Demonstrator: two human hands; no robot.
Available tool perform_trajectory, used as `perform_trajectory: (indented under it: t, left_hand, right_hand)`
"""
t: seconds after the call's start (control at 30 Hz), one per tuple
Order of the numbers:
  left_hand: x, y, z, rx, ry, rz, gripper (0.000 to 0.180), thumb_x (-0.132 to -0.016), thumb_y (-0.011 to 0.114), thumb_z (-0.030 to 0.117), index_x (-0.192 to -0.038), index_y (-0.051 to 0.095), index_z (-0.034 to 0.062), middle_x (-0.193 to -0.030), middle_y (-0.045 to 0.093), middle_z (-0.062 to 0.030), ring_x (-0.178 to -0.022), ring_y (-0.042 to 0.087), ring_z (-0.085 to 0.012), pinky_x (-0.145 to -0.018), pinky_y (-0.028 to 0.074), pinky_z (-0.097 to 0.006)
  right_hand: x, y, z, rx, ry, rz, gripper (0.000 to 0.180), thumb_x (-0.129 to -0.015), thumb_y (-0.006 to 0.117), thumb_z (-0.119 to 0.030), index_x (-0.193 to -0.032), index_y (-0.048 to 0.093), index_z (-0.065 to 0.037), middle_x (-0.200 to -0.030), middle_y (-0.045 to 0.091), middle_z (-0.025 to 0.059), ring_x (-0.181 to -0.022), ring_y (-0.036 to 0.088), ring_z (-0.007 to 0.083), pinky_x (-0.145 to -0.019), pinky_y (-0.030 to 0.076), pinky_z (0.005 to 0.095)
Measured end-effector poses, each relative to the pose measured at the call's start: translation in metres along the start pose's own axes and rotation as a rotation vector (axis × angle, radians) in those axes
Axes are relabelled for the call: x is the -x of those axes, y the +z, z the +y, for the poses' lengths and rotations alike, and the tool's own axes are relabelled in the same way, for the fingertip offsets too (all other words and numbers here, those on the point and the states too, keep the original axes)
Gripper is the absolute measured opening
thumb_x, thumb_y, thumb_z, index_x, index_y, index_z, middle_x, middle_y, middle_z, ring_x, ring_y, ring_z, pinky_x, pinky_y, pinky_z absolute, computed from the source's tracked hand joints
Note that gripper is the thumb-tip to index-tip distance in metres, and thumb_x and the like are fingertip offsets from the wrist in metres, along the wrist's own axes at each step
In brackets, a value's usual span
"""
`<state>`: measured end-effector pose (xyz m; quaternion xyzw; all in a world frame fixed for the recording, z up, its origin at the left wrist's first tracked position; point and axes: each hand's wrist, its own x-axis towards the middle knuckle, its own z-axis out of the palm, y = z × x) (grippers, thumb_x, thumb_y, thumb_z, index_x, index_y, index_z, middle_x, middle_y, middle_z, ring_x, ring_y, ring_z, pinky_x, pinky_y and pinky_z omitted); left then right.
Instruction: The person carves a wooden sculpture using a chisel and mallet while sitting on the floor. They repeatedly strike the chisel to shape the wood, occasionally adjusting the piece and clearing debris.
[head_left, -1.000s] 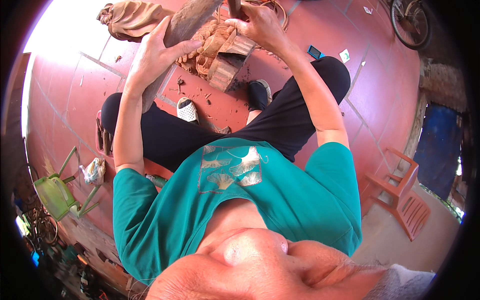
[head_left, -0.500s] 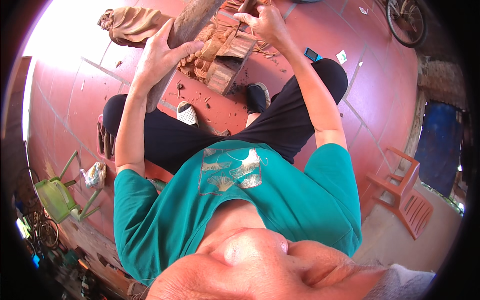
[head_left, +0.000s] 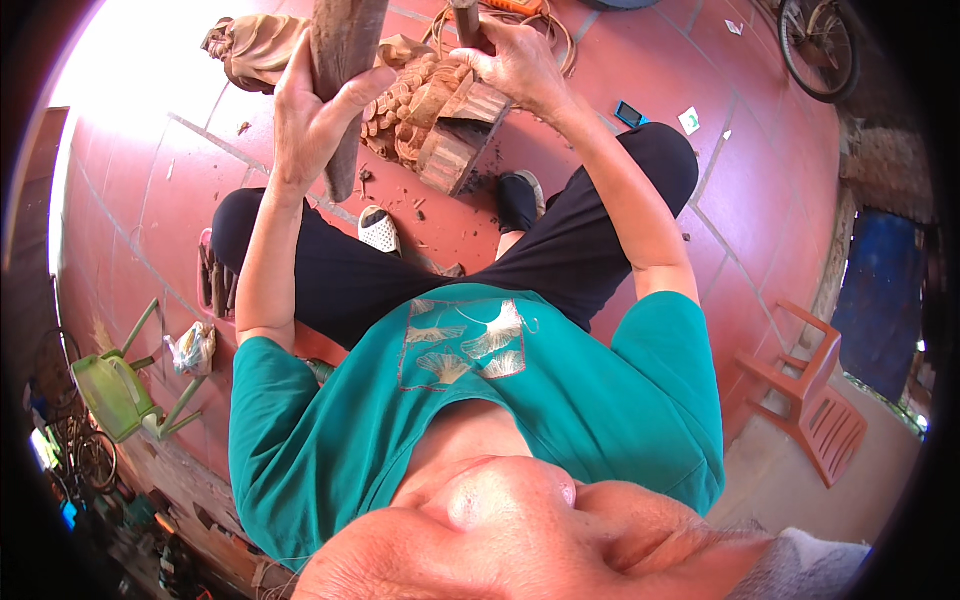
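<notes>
A thick wooden club [head_left: 346, 50] stands up in the grip of my left hand [head_left: 312, 130], its narrower end pointing toward me. My right hand [head_left: 525, 68] is closed around a tool with a wooden handle [head_left: 465, 22], whose lower end is hidden by my fingers. Just below and between my hands lies a carved wooden sculpture [head_left: 425, 115], with rounded beaded relief and a flat-sided block end nearest my feet. Its far end shows smooth carved folds [head_left: 258, 50] beyond my left hand.
Wood chips [head_left: 420, 215] lie around my feet. A coiled orange cable [head_left: 555, 35] sits behind my right hand; a blue device [head_left: 630, 113] is beside my right knee. A pink tray of tools [head_left: 215, 280] and green chair [head_left: 115, 395] stand left, a red plastic chair [head_left: 815, 400] right.
The club has swung more upright and its near end has risen off my left thigh. My right hand and its tool have shifted slightly toward me, the handle now more upright.
</notes>
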<state>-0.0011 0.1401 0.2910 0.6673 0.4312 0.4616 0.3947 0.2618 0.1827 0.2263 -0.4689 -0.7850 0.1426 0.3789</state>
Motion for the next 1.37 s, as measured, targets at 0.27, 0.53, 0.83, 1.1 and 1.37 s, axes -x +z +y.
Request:
perform_trajectory:
  t: [0.27,0.53,0.83,1.1,1.37]
  left_hand:
    - [-0.01,-0.008,-0.01,-0.385,-0.013,-0.232,0.066,-0.082,0.081,0.05,-0.116,0.061,-0.0024,-0.098,0.07,-0.017,-0.089,0.066,-0.0228,-0.085,0.051,-0.038]
    - [-0.004,-0.007,-0.014,-0.249,-0.139,-0.278,0.068,-0.083,0.078,0.047,-0.125,0.061,-0.0043,-0.1,0.071,-0.0162,-0.092,0.068,-0.021,-0.089,0.052,-0.036]
    - [-0.003,0.002,-0.007,-0.246,-0.157,-0.345,0.087,-0.08,0.076,0.059,-0.137,0.054,-0.0036,-0.109,0.068,-0.0249,-0.103,0.069,-0.03,-0.092,0.052,-0.039]
    - [-0.003,0.004,-0.01,-0.156,-0.217,-0.434,0.093,-0.08,0.075,0.064,-0.136,0.052,-0.0068,-0.108,0.067,-0.0207,-0.103,0.066,-0.0282,-0.09,0.049,-0.038]
    - [0.0,0.017,-0.019,0.293,-0.478,-0.544,0.073,-0.083,0.081,0.046,-0.132,0.051,0.0004,-0.079,0.06,-0.0056,-0.062,0.061,-0.0126,-0.057,0.051,-0.027]
  right_hand:
    - [-0.001,0.008,0.007,0.085,-0.073,0.009,0.029,-0.087,0.078,-0.024,-0.105,0.068,-0.003,-0.082,0.07,0.018,-0.077,0.068,0.0379,-0.068,0.051,0.0449]
    - [-0.003,0.006,-0.004,0.014,0.004,-0.01,0.029,-0.088,0.076,-0.027,-0.1,0.069,-0.002,-0.081,0.068,0.023,-0.078,0.066,0.0429,-0.069,0.05,0.0492]
    - [0.003,-0.003,-0.008,0.078,0.07,-0.037,0.03,-0.089,0.078,-0.027,-0.096,0.07,0.0,-0.082,0.072,0.0168,-0.075,0.071,0.0303,-0.071,0.053,0.0419]
    - [0.006,-0.008,-0.016,-0.042,0.131,-0.082,0.022,-0.089,0.076,-0.016,-0.103,0.068,0.0,-0.086,0.073,0.017,-0.082,0.074,0.0302,-0.073,0.055,0.04]
    - [0.005,-0.006,-0.008,0.011,0.083,-0.085,0.022,-0.09,0.076,-0.016,-0.105,0.068,-0.003,-0.091,0.074,0.0167,-0.086,0.076,0.0289,-0.073,0.056,0.0391]
